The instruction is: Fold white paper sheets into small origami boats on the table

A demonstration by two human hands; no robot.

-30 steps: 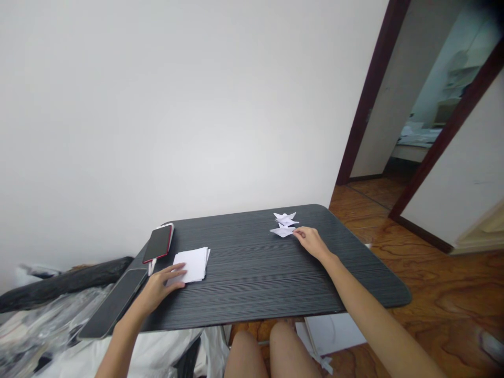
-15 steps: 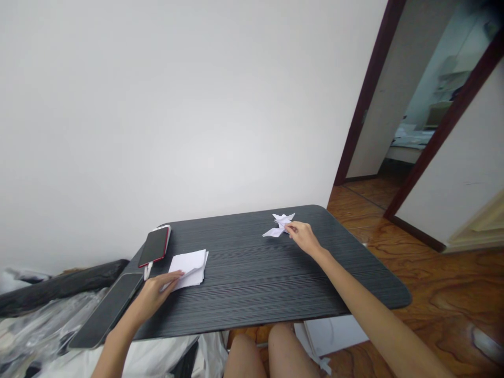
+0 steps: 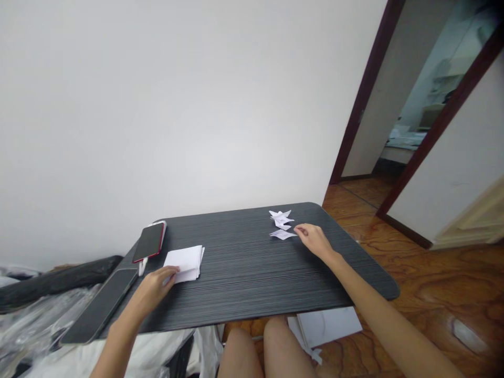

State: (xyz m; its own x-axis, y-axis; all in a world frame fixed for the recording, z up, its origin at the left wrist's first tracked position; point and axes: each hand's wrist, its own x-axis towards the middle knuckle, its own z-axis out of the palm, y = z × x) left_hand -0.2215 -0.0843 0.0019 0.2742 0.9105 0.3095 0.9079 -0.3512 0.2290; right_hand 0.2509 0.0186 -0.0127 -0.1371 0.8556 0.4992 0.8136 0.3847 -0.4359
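Note:
On the left of the dark table (image 3: 236, 278), my left hand (image 3: 155, 289) pinches the near left corner of a stack of white square paper sheets (image 3: 185, 259). The top sheet looks slightly lifted there. At the table's far right, the fingers of my right hand (image 3: 314, 241) are pinched together at the pointed right end of a folded white paper crane (image 3: 282, 234). Just beyond it lie more folded white paper cranes (image 3: 280, 217), close together with their wings spread. How many there are is hard to make out.
A phone (image 3: 149, 242) with a red edge and white cable rests on a white object at the left. A dark flat tablet-like device (image 3: 100, 307) lies along the left edge. A white wall (image 3: 220, 105) stands behind the table, a doorway (image 3: 394, 105) at right.
My right hand has moved a little right and toward me, and the paper crane has shifted right, apart from the others. The left hand stays at the paper stack. The view has turned slightly.

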